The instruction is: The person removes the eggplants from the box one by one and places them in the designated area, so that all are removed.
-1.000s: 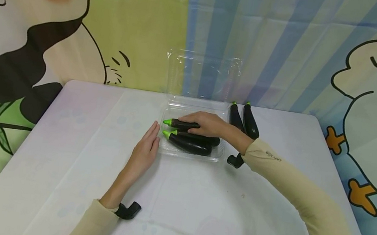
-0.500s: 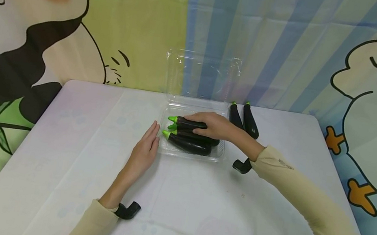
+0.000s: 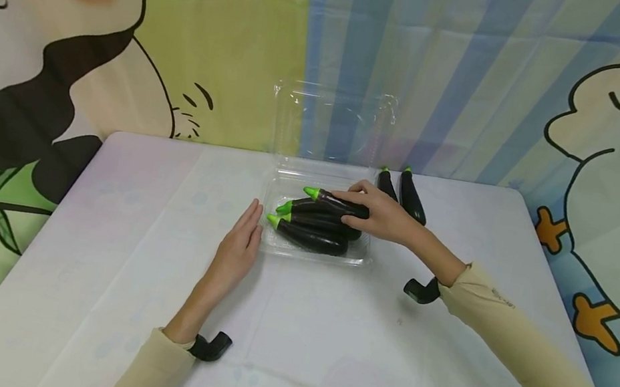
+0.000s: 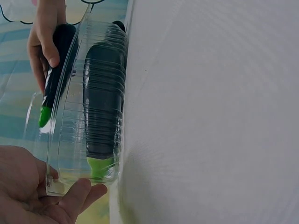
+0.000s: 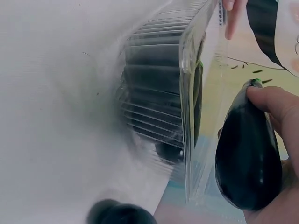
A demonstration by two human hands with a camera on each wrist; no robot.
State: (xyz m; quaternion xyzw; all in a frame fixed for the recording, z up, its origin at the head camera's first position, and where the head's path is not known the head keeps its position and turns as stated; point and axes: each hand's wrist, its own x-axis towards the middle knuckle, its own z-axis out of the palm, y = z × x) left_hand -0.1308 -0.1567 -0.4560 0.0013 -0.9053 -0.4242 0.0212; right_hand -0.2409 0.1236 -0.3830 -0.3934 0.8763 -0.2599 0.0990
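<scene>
Over the clear box [image 3: 312, 257] holding other eggplants [image 3: 311, 239], the right hand [image 3: 387, 216] grips one eggplant [image 3: 337, 203] between thumb and fingers, while the left hand [image 3: 237, 246] rests straight-fingered against the box's left side.

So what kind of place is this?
Maybe an indoor corner set up for showing or filming things, though I can't be sure: there's a white table, a cartoon-printed backdrop behind it, and a clear box with eggplants.

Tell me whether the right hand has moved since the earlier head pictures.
Yes: in the head view, the right hand has shifted rightward against the clear container, which has stayed put.
</scene>
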